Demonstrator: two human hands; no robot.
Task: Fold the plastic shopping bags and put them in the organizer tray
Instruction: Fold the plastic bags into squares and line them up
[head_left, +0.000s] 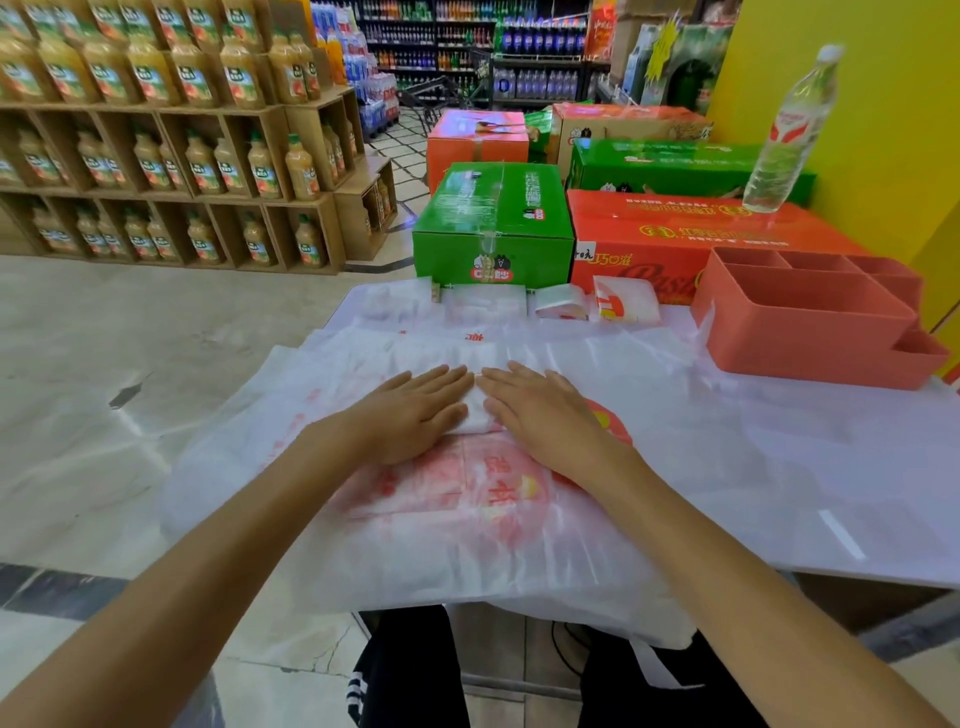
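A folded white plastic bag (475, 415) lies on a pile of unfolded white bags with red print (441, 509) at the table's near edge. My left hand (415, 410) and my right hand (540, 415) press flat on it side by side, fingers straight, fingertips almost meeting. The salmon-pink organizer tray (810, 332) stands at the right of the table, its compartments showing nothing inside. Small folded bags (626, 306) lie in a row along the table's far edge, left of the tray.
Green (493, 228) and orange cardboard boxes (691, 234) stand behind the table, a water bottle (789, 135) upright on one. Wooden shelves of juice bottles (171, 145) fill the left. The white table (805, 488) shows bare surface at right; bags overhang its near edge.
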